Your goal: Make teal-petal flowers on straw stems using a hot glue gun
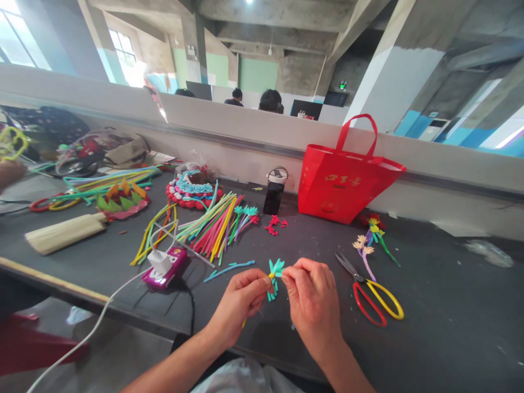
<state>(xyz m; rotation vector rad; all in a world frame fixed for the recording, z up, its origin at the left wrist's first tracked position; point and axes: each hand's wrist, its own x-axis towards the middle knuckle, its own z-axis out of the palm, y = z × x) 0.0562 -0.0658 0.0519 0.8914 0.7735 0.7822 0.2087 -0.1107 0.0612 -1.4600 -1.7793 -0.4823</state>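
A small turquoise flower (pixel 277 267) with a yellow centre is held between my two hands over the dark table. My left hand (pixel 243 297) pinches it near the yellow part, and a yellow stem end shows below the fingers. My right hand (pixel 313 297) is closed with thumb and fingertips on a turquoise petal. Just left of my hands lies a blue stick with short offshoots (pixel 229 269). To the right rest open scissors (pixel 360 281) with one red and one yellow handle. Beyond them are finished flowers, a peach one (pixel 363 244) and a yellow one (pixel 374 224).
Coloured fuzzy sticks (pixel 215 226) lie in a bundle, with red pieces (pixel 275 225) beside it. Behind stand a bottle (pixel 275 191) and a red bag (pixel 344 183). A purple power strip (pixel 166 267) with a white cable sits left. A person's hand (pixel 10 172) shows at the left edge.
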